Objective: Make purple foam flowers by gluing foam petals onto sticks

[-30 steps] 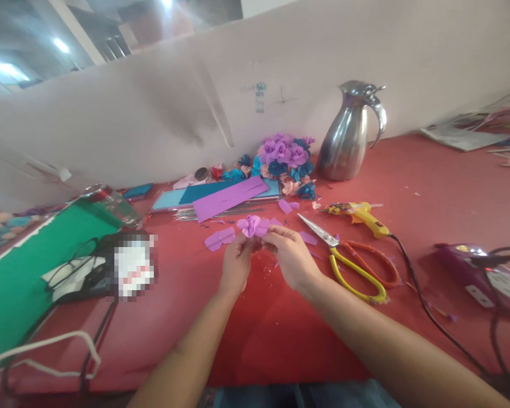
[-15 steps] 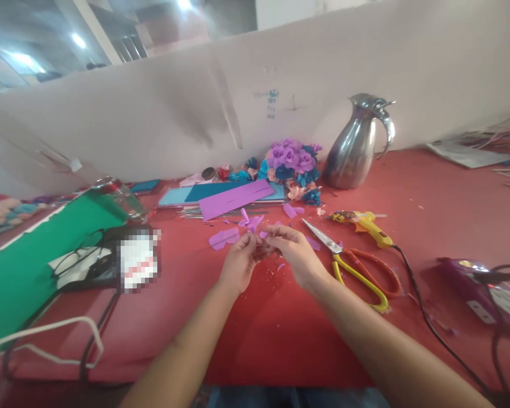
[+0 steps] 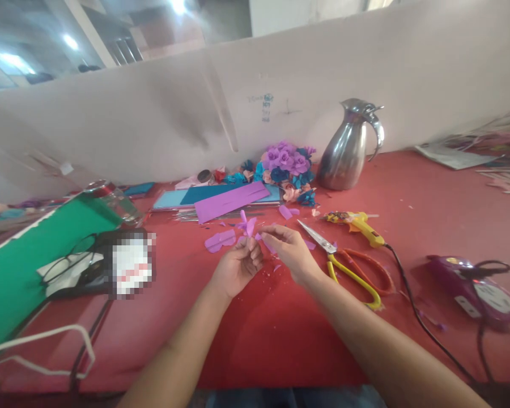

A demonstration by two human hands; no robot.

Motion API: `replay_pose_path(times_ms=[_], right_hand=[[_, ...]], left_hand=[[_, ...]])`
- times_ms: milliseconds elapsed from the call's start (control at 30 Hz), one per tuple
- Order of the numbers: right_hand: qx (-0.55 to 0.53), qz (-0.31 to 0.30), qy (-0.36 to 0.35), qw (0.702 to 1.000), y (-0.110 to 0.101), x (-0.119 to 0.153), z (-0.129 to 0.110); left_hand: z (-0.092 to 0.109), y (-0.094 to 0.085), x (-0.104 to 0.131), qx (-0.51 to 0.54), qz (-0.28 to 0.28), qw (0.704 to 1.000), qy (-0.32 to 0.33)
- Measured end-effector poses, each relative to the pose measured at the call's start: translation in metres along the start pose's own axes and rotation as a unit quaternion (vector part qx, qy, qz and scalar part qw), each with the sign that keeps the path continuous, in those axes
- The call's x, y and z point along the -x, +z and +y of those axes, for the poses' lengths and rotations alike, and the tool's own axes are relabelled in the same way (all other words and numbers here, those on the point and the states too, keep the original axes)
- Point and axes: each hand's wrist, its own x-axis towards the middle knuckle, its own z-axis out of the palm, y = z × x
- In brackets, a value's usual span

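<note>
My left hand [image 3: 238, 267] is closed, thumb against fingers, around the base of a small purple paper flower [image 3: 248, 225] whose petals stick up above the thumb. Just to its right, my right hand [image 3: 292, 250] has its thumb and fingertips pinched together beside the flower. A speck of purple shows at those fingertips; what they hold, if anything, is too small to make out. Cut purple paper pieces [image 3: 220, 241] lie on the red table behind the hands. Scissors [image 3: 344, 263] with yellow and orange handles rest open to the right.
Behind the hands lie purple crepe paper [image 3: 232, 202] on blue sheets and a bunch of paper flowers [image 3: 287, 164]. A steel jug [image 3: 344, 150] stands at the back. Rightward are a yellow glue gun [image 3: 365, 229], its cord, and a purple power strip [image 3: 463, 286]. Eyeglasses [image 3: 68, 263] lie left.
My hands have drawn slightly apart. The left now holds the flower more upright, while the right has moved off to its side. The whole view has shifted a little.
</note>
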Motion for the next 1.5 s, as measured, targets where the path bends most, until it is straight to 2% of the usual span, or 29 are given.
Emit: replay_pose_path(times_ms=[100, 233, 500, 700, 933, 1167, 1333, 1500], right_hand=[[-0.009, -0.018, 0.002, 1.0, 0.0, -0.001, 0.002], [-0.019, -0.01, 0.006, 1.0, 0.0, -0.001, 0.001], [-0.063, -0.061, 0.02, 0.996, 0.0, 0.002, -0.004], [-0.055, 0.018, -0.018, 0.998, 0.001, 0.002, -0.003], [-0.059, -0.083, -0.019, 0.995, 0.002, 0.009, -0.008], [-0.01, -0.116, -0.088, 0.989, -0.004, 0.008, -0.014], [0.024, -0.137, -0.098, 0.985, -0.007, 0.007, -0.016], [0.057, -0.132, -0.1, 0.984, -0.006, 0.007, -0.015]], left_hand=[[-0.001, 0.0, 0.0, -0.009, -0.008, 1.0, -0.011], [-0.003, 0.0, 0.0, -0.027, -0.019, 0.999, -0.001], [-0.007, -0.001, 0.0, -0.094, -0.019, 0.995, 0.012], [-0.008, 0.0, 0.0, -0.138, -0.004, 0.99, 0.042], [-0.007, 0.004, 0.001, -0.162, 0.026, 0.984, 0.07], [-0.007, 0.001, 0.002, -0.197, 0.023, 0.977, 0.083], [-0.008, 0.0, 0.003, -0.224, 0.025, 0.968, 0.106], [-0.008, -0.002, 0.002, -0.252, 0.027, 0.96, 0.122]])
